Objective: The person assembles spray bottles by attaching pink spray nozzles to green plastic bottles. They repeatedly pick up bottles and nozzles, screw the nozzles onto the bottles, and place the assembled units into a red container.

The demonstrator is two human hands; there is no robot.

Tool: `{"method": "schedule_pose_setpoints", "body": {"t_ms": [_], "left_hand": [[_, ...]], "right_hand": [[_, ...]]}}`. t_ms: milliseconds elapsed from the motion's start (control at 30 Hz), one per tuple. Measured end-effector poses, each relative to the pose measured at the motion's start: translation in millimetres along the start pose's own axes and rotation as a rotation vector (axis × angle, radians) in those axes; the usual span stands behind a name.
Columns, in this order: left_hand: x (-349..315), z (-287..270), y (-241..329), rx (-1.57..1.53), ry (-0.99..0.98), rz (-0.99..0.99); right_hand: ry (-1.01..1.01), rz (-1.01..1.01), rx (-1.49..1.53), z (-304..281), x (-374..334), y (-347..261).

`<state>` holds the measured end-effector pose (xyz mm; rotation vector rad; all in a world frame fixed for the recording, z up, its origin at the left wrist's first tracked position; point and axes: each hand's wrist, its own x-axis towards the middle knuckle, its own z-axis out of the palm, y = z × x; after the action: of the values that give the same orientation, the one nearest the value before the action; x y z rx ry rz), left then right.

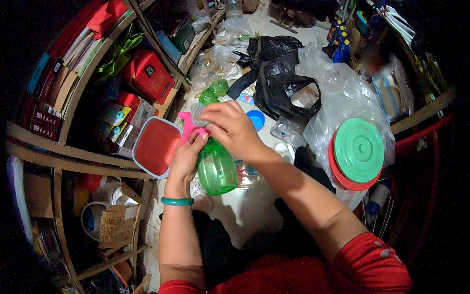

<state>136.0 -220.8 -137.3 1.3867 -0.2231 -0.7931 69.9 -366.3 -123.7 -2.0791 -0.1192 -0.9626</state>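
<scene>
A see-through green spray bottle [217, 169] with a pink trigger head [185, 122] hangs tilted in front of me. My left hand [185, 159] is closed at its neck, thumb near the pink part. From the right, my right hand [235, 128] pinches a grey ribbed cloth or pad [199, 116] against the top of the bottle. Just beyond the fingers shows another green translucent piece [214, 92]; whether it belongs to this bottle I cannot tell. A teal bangle [177, 201] circles my left wrist.
Left stands a wooden shelf [98, 164] with boxes and a red plastic tub [156, 147] beside my left hand. Black plastic bags [279, 68], clear plastic sheeting [338, 83] and a blue bowl [256, 119] lie ahead. A green lid [360, 149] tops a bucket at right.
</scene>
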Motion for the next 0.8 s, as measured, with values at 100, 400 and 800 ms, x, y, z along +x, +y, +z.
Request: {"method": "schedule_pose_setpoints", "body": {"t_ms": [100, 400, 800], "left_hand": [[-1, 0, 3, -0.009, -0.012, -0.027], [-5, 6, 2, -0.037, 0.077, 0.093], [2, -3, -7, -0.146, 0.073, 0.125]], "right_hand": [[0.127, 0.016, -0.070, -5, 5, 4], [-0.033, 0.087, -0.146, 2, -7, 7], [-0.019, 0.101, -0.183, -3, -3, 7]]}}
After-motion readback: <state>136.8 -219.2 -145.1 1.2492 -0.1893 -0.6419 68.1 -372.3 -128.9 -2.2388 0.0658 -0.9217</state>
